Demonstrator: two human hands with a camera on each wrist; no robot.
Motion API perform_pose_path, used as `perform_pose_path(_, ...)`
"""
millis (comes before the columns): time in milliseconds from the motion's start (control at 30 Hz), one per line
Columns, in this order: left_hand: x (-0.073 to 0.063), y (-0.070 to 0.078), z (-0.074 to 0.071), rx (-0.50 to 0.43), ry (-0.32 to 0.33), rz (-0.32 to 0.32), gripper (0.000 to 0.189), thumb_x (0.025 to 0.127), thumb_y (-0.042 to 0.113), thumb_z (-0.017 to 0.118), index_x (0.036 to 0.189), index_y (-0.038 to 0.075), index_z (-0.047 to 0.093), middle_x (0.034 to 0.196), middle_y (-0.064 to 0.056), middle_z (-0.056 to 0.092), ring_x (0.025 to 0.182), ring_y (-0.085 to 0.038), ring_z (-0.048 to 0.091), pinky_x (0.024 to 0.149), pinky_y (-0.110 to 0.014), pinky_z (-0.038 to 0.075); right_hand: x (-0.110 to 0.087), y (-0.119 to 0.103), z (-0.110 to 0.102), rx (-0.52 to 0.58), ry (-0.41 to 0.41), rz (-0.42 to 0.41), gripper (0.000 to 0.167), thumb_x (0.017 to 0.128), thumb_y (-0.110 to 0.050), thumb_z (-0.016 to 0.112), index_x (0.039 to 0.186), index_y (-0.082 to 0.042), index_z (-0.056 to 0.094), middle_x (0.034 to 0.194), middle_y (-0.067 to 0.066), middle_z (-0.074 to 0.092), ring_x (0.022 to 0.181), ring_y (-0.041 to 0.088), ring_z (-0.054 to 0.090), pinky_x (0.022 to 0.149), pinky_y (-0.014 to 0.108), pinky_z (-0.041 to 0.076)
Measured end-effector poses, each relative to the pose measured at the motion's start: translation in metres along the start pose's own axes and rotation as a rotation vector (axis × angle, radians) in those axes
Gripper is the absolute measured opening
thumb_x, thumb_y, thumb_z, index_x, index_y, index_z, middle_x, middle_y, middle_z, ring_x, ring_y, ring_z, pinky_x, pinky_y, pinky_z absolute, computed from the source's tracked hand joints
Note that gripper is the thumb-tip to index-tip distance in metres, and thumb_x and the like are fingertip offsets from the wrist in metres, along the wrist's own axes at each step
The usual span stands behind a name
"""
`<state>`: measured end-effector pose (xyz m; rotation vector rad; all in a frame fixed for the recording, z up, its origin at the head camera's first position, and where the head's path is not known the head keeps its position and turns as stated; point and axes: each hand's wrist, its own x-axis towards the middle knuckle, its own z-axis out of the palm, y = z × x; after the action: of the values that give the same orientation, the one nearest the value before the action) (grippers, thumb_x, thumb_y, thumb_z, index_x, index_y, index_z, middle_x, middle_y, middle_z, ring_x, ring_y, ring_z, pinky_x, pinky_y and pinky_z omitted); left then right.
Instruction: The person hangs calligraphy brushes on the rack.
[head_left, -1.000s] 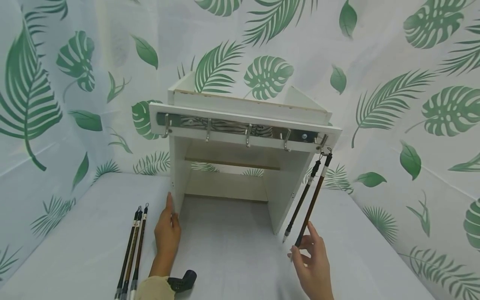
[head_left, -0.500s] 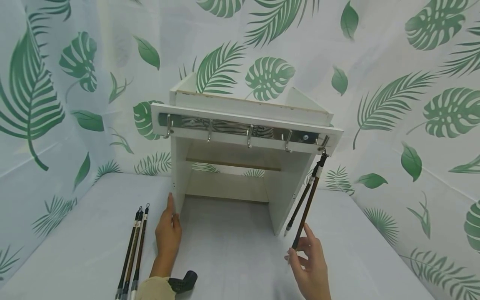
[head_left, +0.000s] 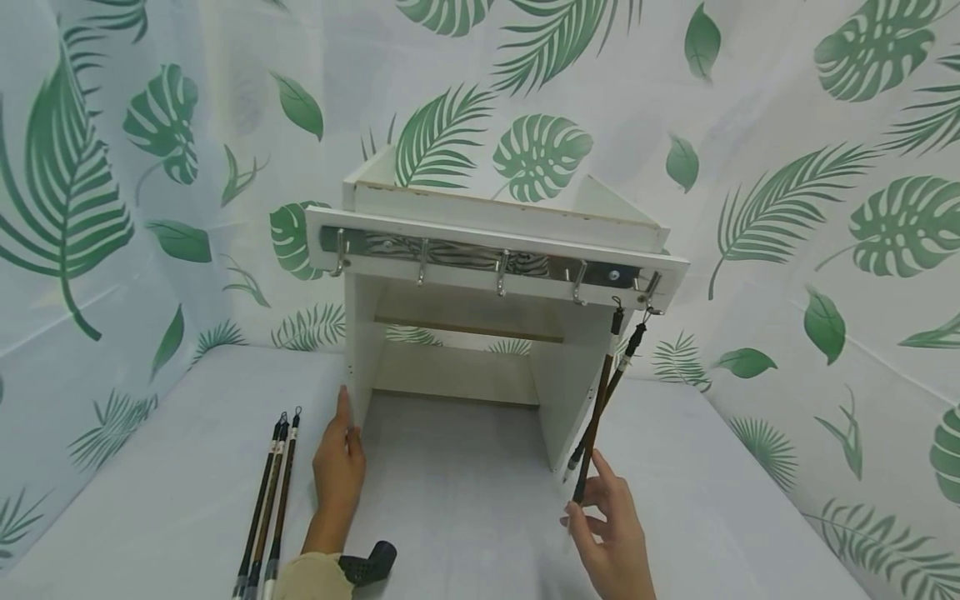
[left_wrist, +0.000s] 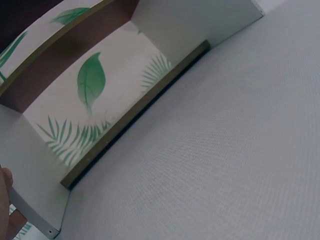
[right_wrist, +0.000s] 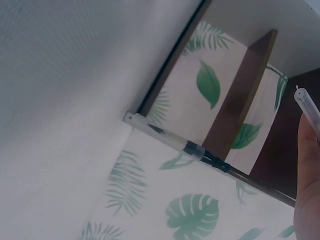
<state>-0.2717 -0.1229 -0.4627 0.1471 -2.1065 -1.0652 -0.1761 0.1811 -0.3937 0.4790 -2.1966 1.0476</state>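
Note:
My right hand (head_left: 611, 533) pinches a calligraphy brush (head_left: 600, 400) near its lower end. That brush slants upward, its top loop just left of the last hook. In the right wrist view its capped end (right_wrist: 307, 107) shows beside the hand. Behind it another calligraphy brush (head_left: 636, 340) hangs by its loop from the rightmost hook (head_left: 651, 287); its bristles (right_wrist: 172, 140) sit under a clear cap. My left hand (head_left: 337, 467) rests against the left side panel (head_left: 360, 350) of a white cabinet, index finger straight. Only its edge (left_wrist: 4, 200) shows in the left wrist view.
A metal rail (head_left: 465, 254) with several hooks runs along the cabinet's front board (head_left: 420, 227). Three more brushes (head_left: 270, 508) lie on the white tabletop (head_left: 187, 467) at left. A leaf-patterned curtain (head_left: 787, 208) surrounds the table.
The brush in my right hand has moved left; its loop shifts from the rightmost hook's area to left of it, crossing in front of the hanging brush. My left hand stays at the panel.

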Motion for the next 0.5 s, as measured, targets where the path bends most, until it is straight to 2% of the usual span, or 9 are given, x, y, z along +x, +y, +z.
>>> perform_pose_path(133, -0.0005, -0.0006, 0.0009, -0.005, -0.005, -0.003, 0.065, 0.09, 0.001, 0.051, 0.145, 0.025, 0.025, 0.132, -0.016, 0.05, 0.117, -0.033, 0.051, 0.094, -0.046, 0.046, -0.0005, -0.0023, 0.0005, 0.007, -0.005, -0.008, 0.076, 0.072, 0.019, 0.061, 0.139, -0.003, 0.032, 0.094, 0.004, 0.046, 0.076, -0.007, 0.054, 0.056, 0.015, 0.054)
perform_pose_path(500, -0.0005, 0.0008, 0.0, 0.0, -0.002, -0.005, 0.065, 0.09, 0.0, 0.051, 0.145, 0.024, 0.025, 0.13, -0.018, 0.051, 0.116, -0.034, 0.052, 0.093, -0.046, 0.046, -0.0008, -0.0036, 0.0029, 0.022, -0.01, -0.098, 0.077, 0.069, 0.021, 0.063, 0.137, -0.001, 0.035, 0.092, 0.003, 0.048, 0.074, -0.005, 0.055, 0.054, 0.014, 0.054)
